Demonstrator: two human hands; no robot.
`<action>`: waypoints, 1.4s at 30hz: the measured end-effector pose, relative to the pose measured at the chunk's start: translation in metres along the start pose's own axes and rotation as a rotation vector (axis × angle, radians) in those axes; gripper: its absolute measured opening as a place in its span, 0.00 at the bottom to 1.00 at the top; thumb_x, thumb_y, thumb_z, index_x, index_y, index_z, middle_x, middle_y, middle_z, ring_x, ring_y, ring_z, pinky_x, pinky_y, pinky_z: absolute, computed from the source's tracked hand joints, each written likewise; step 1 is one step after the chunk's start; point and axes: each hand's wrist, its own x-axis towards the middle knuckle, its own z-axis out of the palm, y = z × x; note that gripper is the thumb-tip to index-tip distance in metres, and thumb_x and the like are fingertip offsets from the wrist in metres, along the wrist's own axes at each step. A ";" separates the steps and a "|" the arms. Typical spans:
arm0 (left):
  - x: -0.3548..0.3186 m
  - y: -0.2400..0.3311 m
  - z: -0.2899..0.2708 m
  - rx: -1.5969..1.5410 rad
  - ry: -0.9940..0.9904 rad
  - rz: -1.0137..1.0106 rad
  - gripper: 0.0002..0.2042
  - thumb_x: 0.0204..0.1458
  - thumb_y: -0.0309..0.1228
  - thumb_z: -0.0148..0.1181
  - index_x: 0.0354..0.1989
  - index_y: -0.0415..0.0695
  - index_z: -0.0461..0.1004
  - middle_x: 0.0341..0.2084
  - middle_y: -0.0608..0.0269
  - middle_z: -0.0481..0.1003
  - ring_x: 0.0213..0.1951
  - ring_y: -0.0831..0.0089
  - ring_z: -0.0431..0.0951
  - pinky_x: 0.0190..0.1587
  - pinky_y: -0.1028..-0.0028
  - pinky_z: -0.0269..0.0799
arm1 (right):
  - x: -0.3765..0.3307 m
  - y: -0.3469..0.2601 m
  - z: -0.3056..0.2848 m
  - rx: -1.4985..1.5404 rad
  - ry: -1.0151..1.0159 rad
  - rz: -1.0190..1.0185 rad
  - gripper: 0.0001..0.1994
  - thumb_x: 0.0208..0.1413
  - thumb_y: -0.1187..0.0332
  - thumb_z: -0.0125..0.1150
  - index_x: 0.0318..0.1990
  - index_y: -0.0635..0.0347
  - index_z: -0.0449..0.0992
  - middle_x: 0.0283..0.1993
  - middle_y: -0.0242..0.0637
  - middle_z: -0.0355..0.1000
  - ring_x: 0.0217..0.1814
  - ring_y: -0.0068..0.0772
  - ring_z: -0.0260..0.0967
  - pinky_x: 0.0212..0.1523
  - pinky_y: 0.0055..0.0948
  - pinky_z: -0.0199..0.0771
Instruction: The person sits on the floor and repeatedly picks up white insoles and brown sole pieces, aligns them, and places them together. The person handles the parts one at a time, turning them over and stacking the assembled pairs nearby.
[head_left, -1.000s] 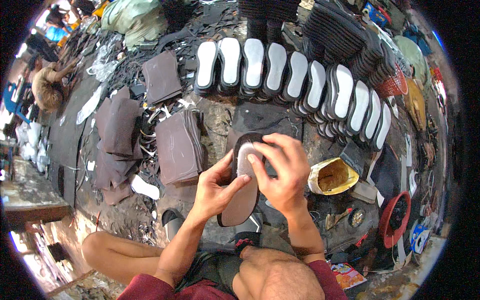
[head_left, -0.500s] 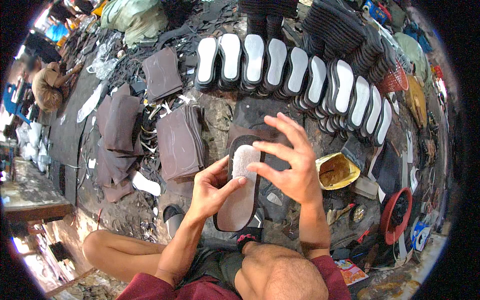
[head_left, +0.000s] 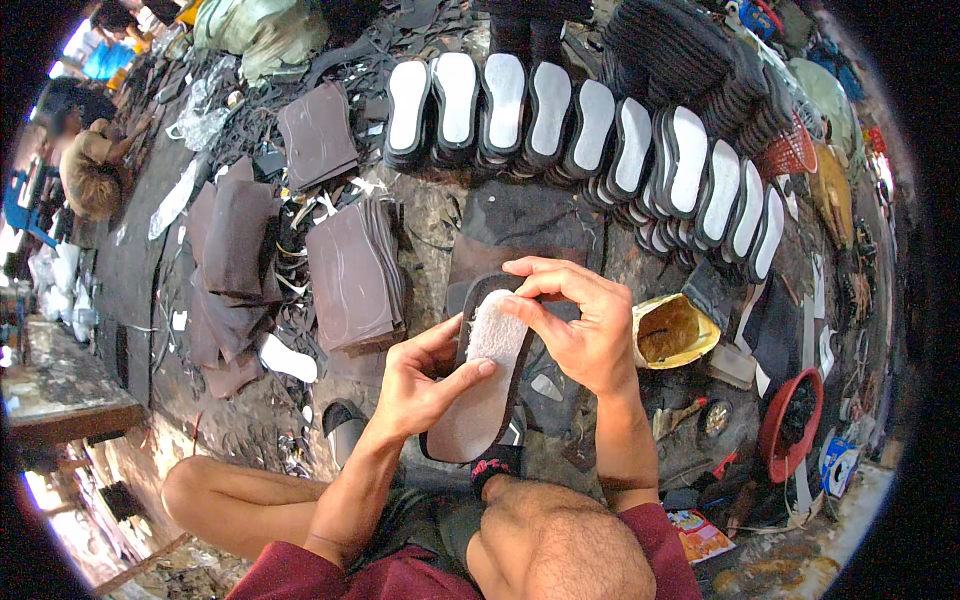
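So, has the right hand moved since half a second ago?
Yes. Against the yellow container, the right hand's raised fingers have come down and left, to the far end of the sole.

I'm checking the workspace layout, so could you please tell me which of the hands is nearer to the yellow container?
Right. In the picture, the right hand is just left of the yellow container; the left hand is farther left, holding the sole.
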 end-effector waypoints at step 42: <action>0.014 -0.033 0.004 -0.084 -0.027 -0.226 0.29 0.56 0.23 0.63 0.67 0.37 0.63 0.49 0.64 0.77 0.46 0.81 0.76 0.51 0.77 0.73 | -0.036 0.072 0.007 0.656 0.021 0.635 0.18 0.55 0.74 0.66 0.53 0.70 0.76 0.55 0.47 0.75 0.52 0.30 0.77 0.46 0.23 0.79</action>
